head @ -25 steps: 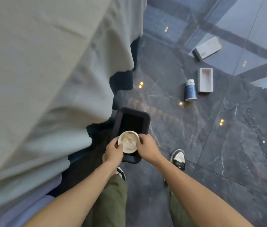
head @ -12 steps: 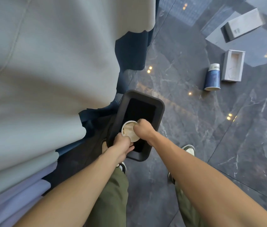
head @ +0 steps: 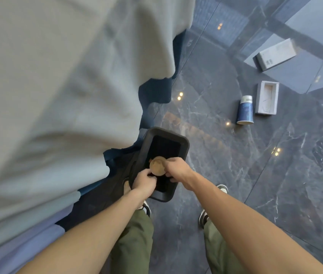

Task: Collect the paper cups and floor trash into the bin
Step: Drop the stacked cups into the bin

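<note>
A black rectangular bin [head: 184, 144] stands on the dark floor beside the draped table. Over its open mouth I hold a paper cup [head: 157, 166] seen from above, its inside brownish. My right hand [head: 177, 169] grips the cup's right side. My left hand [head: 143, 182] pinches its lower left edge, above the bin's near rim. A blue paper cup [head: 245, 110] lies on its side on the floor to the far right. Beside it lies an open white box tray [head: 267, 98], and farther back a closed white box [head: 274, 54].
A grey tablecloth [head: 61, 91] hangs over a table on the left, with a dark blue cloth under it. The floor [head: 235, 175] is glossy dark marble with light reflections. My shoes [head: 222, 188] and green trousers are below the bin.
The cup has sunk lower over the bin's mouth and now looks brownish inside. Both hands stayed on it. The camera view shifted a little.
</note>
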Available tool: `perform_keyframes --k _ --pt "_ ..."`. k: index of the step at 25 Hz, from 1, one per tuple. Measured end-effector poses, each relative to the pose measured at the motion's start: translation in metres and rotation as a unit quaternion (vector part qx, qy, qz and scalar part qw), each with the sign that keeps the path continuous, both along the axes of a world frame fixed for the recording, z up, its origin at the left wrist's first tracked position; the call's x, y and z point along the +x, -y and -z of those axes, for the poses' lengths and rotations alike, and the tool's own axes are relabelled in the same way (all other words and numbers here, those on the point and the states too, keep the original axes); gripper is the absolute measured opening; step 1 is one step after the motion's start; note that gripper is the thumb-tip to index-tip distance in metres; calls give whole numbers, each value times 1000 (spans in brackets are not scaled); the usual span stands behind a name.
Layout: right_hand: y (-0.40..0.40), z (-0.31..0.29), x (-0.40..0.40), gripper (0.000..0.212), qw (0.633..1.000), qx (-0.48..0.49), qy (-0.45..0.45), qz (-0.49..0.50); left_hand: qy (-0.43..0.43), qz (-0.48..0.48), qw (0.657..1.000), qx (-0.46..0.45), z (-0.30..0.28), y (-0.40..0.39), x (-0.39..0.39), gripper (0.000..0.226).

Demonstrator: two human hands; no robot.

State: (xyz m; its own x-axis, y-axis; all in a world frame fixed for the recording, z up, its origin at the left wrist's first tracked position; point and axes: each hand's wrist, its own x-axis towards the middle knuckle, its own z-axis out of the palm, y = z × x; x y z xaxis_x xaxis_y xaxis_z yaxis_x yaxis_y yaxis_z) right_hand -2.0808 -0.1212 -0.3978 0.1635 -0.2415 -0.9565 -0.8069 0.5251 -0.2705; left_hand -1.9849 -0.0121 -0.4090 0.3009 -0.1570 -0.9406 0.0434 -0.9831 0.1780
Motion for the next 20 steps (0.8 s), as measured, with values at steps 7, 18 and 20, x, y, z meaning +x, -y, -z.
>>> perform_keyframes --k 7,18,20 --pt "74 -153 -96 39 977 -125 15 -173 53 206 973 -92 -181 93 -34 61" --pt "200 -359 -274 53 912 -313 -44 -260 179 401 879 -186 -382 227 -183 82" --pt "229 -373 -293 53 911 -328 -54 -244 176 427 863 -203 -390 253 -198 84"
